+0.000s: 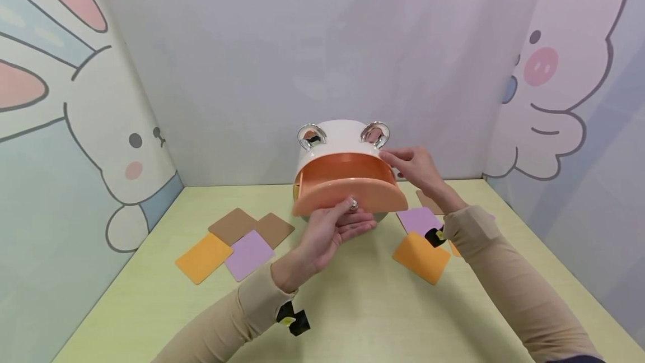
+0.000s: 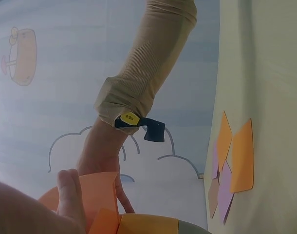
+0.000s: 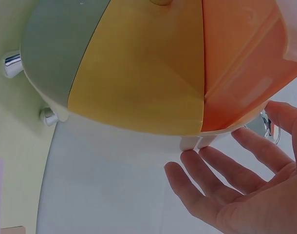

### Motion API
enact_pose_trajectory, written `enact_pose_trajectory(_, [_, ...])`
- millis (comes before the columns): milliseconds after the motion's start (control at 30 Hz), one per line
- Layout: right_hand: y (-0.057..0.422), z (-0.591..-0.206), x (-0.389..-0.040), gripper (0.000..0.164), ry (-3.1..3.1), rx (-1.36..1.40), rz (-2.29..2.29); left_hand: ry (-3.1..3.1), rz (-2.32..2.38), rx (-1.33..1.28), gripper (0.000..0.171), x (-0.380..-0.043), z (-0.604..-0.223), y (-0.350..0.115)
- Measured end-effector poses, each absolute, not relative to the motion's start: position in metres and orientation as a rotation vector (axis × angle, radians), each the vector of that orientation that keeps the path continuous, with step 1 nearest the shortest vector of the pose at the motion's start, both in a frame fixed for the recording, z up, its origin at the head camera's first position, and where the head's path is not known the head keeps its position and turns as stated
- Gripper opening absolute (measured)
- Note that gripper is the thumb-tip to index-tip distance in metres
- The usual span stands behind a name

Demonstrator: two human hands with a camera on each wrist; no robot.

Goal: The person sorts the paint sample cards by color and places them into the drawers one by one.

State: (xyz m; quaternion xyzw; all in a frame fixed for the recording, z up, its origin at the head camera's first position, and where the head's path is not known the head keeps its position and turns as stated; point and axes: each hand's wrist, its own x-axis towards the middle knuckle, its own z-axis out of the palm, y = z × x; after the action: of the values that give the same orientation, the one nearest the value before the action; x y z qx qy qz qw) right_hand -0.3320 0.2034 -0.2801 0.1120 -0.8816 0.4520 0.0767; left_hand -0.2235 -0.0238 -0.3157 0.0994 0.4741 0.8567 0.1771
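The right hand [image 3: 246, 190], fingers spread, touches the edge of a glossy rounded cabinet [image 3: 139, 63]. Nearest the thumb lies an orange compartment [image 3: 243, 63], then a yellow panel [image 3: 139, 92], then a grey-green panel [image 3: 58, 58]; farthest away, two short silver cylindrical feet [image 3: 13, 64].

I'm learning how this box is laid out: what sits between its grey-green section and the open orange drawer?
The yellow section lies between the grey-green section and the open orange drawer; the right wrist view shows this.

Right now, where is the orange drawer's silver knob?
In the head view, the knob is on the open orange drawer, right of the thumb of the left hand.
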Motion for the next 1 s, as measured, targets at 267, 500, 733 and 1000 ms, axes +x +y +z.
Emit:
enact_pose_trajectory(267, [0.204,-0.281,-0.333,0.058,-2.63,0.345,1.366,1.352,2.423,0.283,0.026,-0.216,-0.318,-0.024])
enact_pose_trajectory(500, [0.205,-0.281,-0.332,0.058,-2.63,0.37,1.355,1.375,2.421,0.284,0.027,-0.211,-0.322,-0.023])
enact_pose_trajectory(733, [0.207,-0.283,-0.332,0.055,-2.617,0.368,1.36,1.407,2.435,0.3,0.029,-0.209,-0.326,-0.019])
enact_pose_trajectory(1000, [0.206,-0.282,-0.332,0.056,-2.618,0.373,1.35,1.49,2.391,0.331,0.043,-0.207,-0.332,-0.019])
